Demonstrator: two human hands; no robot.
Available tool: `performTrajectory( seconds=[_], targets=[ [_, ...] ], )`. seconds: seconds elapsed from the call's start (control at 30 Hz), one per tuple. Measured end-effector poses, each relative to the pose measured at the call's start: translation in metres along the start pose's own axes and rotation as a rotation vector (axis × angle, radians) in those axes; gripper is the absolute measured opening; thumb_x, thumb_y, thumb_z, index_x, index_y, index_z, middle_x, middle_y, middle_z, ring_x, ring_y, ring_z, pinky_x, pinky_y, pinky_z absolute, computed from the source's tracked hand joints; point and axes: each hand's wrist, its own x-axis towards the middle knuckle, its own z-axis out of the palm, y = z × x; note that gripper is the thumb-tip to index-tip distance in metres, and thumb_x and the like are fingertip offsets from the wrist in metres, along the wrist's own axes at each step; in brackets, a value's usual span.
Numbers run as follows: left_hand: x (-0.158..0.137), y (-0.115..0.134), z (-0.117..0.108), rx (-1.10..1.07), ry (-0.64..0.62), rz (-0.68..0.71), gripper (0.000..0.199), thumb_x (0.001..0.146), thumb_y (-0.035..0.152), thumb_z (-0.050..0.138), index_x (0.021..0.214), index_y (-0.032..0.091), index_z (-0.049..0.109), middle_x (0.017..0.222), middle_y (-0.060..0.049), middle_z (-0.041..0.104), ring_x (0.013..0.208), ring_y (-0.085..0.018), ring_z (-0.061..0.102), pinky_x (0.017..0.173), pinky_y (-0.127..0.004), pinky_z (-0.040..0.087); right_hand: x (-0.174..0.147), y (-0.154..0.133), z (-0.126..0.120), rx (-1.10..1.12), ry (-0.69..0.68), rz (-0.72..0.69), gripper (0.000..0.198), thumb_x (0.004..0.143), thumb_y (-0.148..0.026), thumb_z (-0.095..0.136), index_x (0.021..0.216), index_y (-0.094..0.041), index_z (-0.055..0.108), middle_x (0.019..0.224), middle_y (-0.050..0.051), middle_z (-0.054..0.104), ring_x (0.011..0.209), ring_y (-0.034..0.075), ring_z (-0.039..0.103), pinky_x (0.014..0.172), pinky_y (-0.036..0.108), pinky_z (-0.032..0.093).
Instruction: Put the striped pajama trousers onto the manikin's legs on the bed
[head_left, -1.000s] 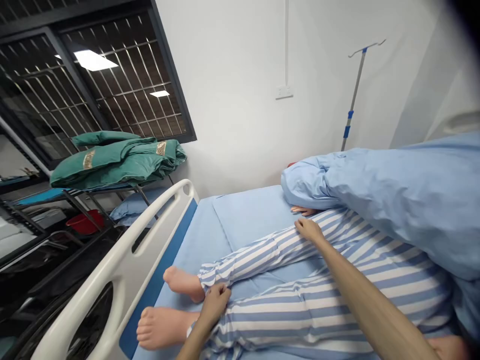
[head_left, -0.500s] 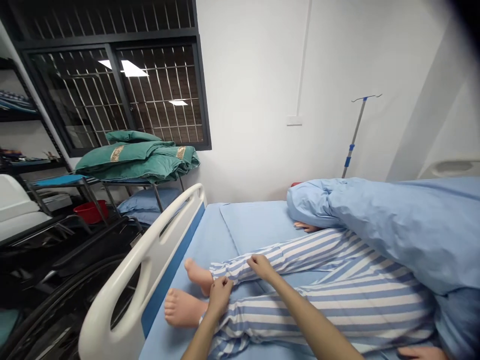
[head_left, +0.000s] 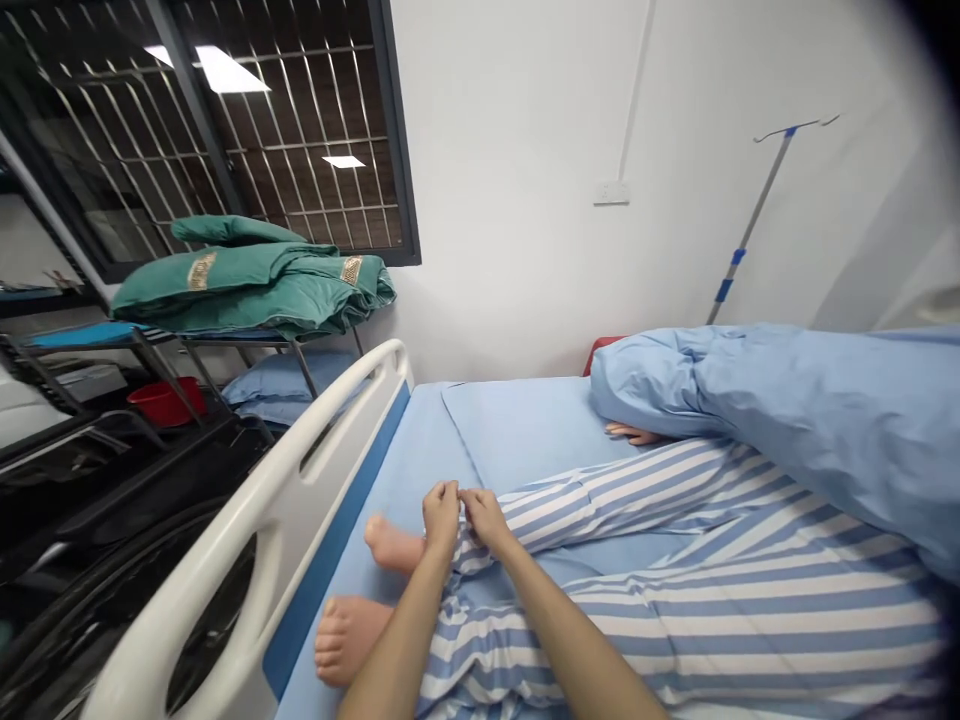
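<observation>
Bed (head_left: pixel 525 420), pale blue sheet: extends under and beyond the fingers.

Striped trousers (head_left: pixel 720 620), blue and white, one pair: worn by a lying figure; the near leg runs below the fingers, under both forearms, its lower end rumpled.

Near foot (head_left: pixel 345 635), bare: lies left of the fingers and closer in, partly behind the left forearm.

Left hand (head_left: pixel 441 512) and right hand (head_left: pixel 484 515), bare: side by side at the lower end of the far trouser leg, fingers curled, tips drawn together and almost meeting the other hand's. Whether cloth is pinched between them cannot be told.

Far foot (head_left: pixel 394 545), bare: just left of the fingers, toes up.

End board (head_left: pixel 319 505), white plastic, blue inner strip: stands farther left of the fingers.

Quilt (head_left: pixel 810 430), light blue, bunched: right of the fingers; the figure's hand (head_left: pixel 634 433) shows at its edge.

Red bucket (head_left: pixel 169 402): far left of the fingers, on the floor side.

Green bedding (head_left: pixel 262 285), folded, gold patches: beyond, upper left.

Metal pole (head_left: pixel 757 210), hooked top: beyond, upper right.

Wall (head_left: pixel 510 150), white, and barred window (head_left: pixel 300 150): farthest.
</observation>
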Motion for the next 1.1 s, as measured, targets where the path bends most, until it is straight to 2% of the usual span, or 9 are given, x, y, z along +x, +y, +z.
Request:
performTrajectory(
  seconds=[0.1,0.2,0.37,0.53,0.6,0.73,0.9,1.0,1.1],
  targets=[
    [0.001,-0.01,0.01,0.111,-0.052,0.003,0.03,0.075,0.032,0.035,0.056,0.017,0.052,0.055,-0.002,0.054,0.057,-0.012,0.045,0.056,-0.023,0.033,0.001,0.0,0.001,0.089,0.029,0.022,0.035,0.078,-0.036,0.033,0.051,-0.017,0.042,0.048,-0.003,0.038,0.048,0.008,0.034,0.047,0.021,0.027],
    [0.0,-0.017,0.011,0.253,-0.138,0.029,0.032,0.077,0.031,0.034,0.061,0.017,0.057,0.066,-0.005,0.061,0.063,-0.013,0.047,0.06,-0.024,0.033,0.005,-0.003,-0.002,0.033,0.047,0.02,0.034,0.078,-0.035,0.032,0.051,-0.017,0.042,0.05,-0.003,0.038,0.051,0.009,0.034,0.048,0.021,0.027],
    [-0.006,-0.017,0.014,0.465,-0.159,0.068,0.037,0.079,0.037,0.031,0.055,0.018,0.051,0.054,-0.001,0.052,0.055,-0.012,0.041,0.054,-0.023,0.026,0.019,-0.006,-0.038,-0.166,0.016,-0.07,0.032,0.072,-0.033,0.042,0.045,-0.017,0.033,0.046,-0.006,0.024,0.048,0.007,0.028,0.047,0.02,0.022],
    [-0.004,-0.016,0.02,0.61,-0.19,0.08,0.032,0.074,0.036,0.037,0.047,0.019,0.043,0.048,0.002,0.043,0.051,-0.011,0.034,0.05,-0.024,0.02,0.018,0.011,-0.069,-0.191,0.062,-0.075,0.028,0.067,-0.029,0.047,0.047,-0.017,0.032,0.046,-0.007,0.028,0.047,0.006,0.028,0.046,0.02,0.021],
    [0.002,-0.01,0.024,0.579,-0.191,0.074,0.031,0.071,0.035,0.04,0.044,0.019,0.039,0.045,0.003,0.038,0.049,-0.01,0.031,0.049,-0.024,0.019,0.016,0.016,-0.071,-0.144,0.102,-0.065,0.029,0.067,-0.031,0.048,0.047,-0.017,0.032,0.046,-0.007,0.028,0.047,0.006,0.028,0.046,0.019,0.022],
    [0.011,0.01,0.051,0.396,-0.08,0.073,0.031,0.069,0.034,0.04,0.043,0.019,0.035,0.044,0.005,0.029,0.048,-0.009,0.028,0.048,-0.023,0.021,0.021,0.017,-0.073,0.011,0.148,-0.014,0.034,0.071,-0.038,0.043,0.047,-0.018,0.032,0.045,-0.006,0.026,0.047,0.007,0.027,0.047,0.02,0.023],
    [-0.002,0.017,0.087,0.332,-0.097,0.064,0.031,0.073,0.035,0.032,0.047,0.018,0.039,0.046,0.004,0.035,0.05,-0.01,0.034,0.048,-0.022,0.025,0.025,0.016,-0.072,0.105,0.319,0.038,0.034,0.075,-0.037,0.037,0.047,-0.019,0.029,0.046,-0.006,0.025,0.048,0.008,0.027,0.046,0.021,0.023],
    [-0.005,0.013,0.09,0.303,-0.104,0.048,0.029,0.071,0.034,0.035,0.046,0.019,0.036,0.046,0.004,0.031,0.05,-0.009,0.032,0.048,-0.022,0.024,0.028,0.014,-0.075,0.053,0.371,0.039,0.034,0.075,-0.035,0.038,0.047,-0.019,0.027,0.047,-0.006,0.023,0.047,0.008,0.026,0.045,0.021,0.021],
    [-0.005,0.01,0.088,0.3,-0.108,0.044,0.029,0.068,0.034,0.038,0.045,0.02,0.028,0.046,0.005,0.023,0.049,-0.009,0.028,0.047,-0.022,0.023,0.032,0.011,-0.096,-0.068,0.301,-0.025,0.034,0.074,-0.034,0.04,0.046,-0.018,0.029,0.046,-0.006,0.023,0.047,0.007,0.026,0.046,0.021,0.02]
  ],
)
